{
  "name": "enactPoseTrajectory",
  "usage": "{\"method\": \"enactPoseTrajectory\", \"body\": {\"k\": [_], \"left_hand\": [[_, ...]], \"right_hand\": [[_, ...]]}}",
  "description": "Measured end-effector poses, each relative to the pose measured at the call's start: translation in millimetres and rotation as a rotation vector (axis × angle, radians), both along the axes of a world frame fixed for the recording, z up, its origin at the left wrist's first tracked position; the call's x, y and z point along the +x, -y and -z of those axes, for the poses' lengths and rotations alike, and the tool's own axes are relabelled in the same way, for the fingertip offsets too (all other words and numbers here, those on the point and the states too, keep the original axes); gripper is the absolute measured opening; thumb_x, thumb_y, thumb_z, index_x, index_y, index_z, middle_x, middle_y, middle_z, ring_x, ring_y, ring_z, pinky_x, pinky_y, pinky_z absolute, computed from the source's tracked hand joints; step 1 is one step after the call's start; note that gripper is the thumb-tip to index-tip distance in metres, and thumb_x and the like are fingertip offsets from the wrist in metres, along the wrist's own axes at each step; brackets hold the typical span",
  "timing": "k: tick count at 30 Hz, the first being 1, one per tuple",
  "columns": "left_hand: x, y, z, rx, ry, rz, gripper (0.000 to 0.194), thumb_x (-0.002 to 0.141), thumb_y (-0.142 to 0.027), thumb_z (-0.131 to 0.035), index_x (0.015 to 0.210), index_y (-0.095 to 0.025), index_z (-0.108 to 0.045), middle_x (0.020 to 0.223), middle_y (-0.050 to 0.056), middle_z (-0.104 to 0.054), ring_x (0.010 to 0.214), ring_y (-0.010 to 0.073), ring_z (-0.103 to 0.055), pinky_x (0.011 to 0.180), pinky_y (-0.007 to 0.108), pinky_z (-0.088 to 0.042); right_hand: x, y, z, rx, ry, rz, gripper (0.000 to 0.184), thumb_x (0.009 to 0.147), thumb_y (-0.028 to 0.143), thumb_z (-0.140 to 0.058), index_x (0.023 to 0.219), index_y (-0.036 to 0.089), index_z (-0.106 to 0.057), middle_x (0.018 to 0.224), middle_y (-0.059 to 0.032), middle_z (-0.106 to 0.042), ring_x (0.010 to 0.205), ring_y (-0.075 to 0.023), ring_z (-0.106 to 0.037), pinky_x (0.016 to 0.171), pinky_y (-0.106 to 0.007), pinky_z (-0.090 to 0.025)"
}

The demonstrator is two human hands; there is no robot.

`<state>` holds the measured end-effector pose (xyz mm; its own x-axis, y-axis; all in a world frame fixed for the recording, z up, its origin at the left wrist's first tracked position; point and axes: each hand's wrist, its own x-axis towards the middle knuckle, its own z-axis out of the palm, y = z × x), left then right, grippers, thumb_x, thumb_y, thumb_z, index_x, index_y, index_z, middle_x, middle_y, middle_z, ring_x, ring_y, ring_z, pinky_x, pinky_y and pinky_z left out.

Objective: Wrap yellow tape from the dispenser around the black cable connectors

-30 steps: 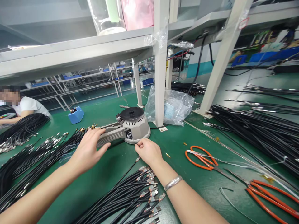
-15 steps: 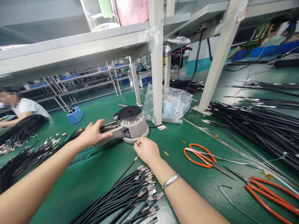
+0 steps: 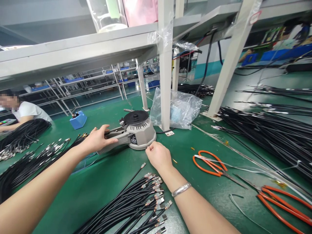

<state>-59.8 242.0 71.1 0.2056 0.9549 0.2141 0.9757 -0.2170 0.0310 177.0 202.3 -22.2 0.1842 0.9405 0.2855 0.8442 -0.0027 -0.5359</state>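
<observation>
A grey electric tape dispenser with a black round disc on top stands on the green table. My left hand straddles its narrow left end, thumb along the near side and fingers over the far side. Beside the dispenser's base, at its front right, my right hand is closed with the fingertips pressed together. Anything inside that pinch is hidden. Just below lies a bundle of black cables with metal connector ends. One cable's connector sticks out past the others toward the dispenser.
Two orange-handled scissors lie at the right with thin white strips. Black cable piles cover the far right, others the left. A plastic bag sits behind a post. A person works at far left.
My right hand has moved a little to the right along the dispenser's base, uncovering the single connector's tip. My left hand stays in place at the dispenser.
</observation>
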Motion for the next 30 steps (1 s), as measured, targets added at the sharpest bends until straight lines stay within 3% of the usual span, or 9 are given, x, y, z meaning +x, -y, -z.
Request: {"method": "enactPoseTrajectory", "body": {"k": [5,14,23,30], "left_hand": [[0.5,0.1,0.6,-0.009,0.015,-0.021,0.071,0.070,-0.067,-0.052,0.125,-0.023,-0.042,0.121,0.010,-0.063,0.114,0.0359,-0.054,0.088,0.047,-0.043],[8.1,5.0,-4.7,-0.069,0.040,-0.065,0.075,0.071,-0.065,-0.053,0.131,-0.023,-0.036,0.126,0.009,-0.060,0.113,0.0322,-0.055,0.088,0.042,-0.045],[5.2,4.7,-1.2,-0.098,0.070,-0.084,0.077,0.071,-0.065,-0.053,0.133,-0.022,-0.034,0.130,0.010,-0.056,0.119,0.0322,-0.050,0.092,0.041,-0.042],[3.7,3.0,-1.0,-0.097,0.085,-0.081,0.080,0.068,-0.067,-0.055,0.132,-0.023,-0.035,0.129,0.009,-0.058,0.123,0.0341,-0.045,0.093,0.043,-0.041]], "right_hand": [[-1.9,1.6,0.4,0.003,-0.002,-0.017,0.018,0.080,0.018,-0.051,0.066,0.019,-0.063,0.074,-0.0053,-0.067,0.070,-0.0184,-0.063,0.061,-0.027,-0.038],[-12.6,3.5,6.4,0.041,-0.021,-0.228,0.017,0.078,0.018,-0.054,0.064,0.021,-0.063,0.073,0.0001,-0.067,0.070,-0.0135,-0.061,0.063,-0.023,-0.038],[-8.0,3.9,-0.8,0.004,-0.051,-0.149,0.019,0.075,0.018,-0.052,0.061,0.021,-0.064,0.070,-0.0016,-0.068,0.067,-0.0167,-0.062,0.059,-0.026,-0.036],[-11.1,4.6,-1.4,-0.003,-0.050,-0.149,0.014,0.077,0.028,-0.055,0.070,0.024,-0.066,0.075,0.0011,-0.068,0.069,-0.0149,-0.061,0.062,-0.025,-0.039]]}}
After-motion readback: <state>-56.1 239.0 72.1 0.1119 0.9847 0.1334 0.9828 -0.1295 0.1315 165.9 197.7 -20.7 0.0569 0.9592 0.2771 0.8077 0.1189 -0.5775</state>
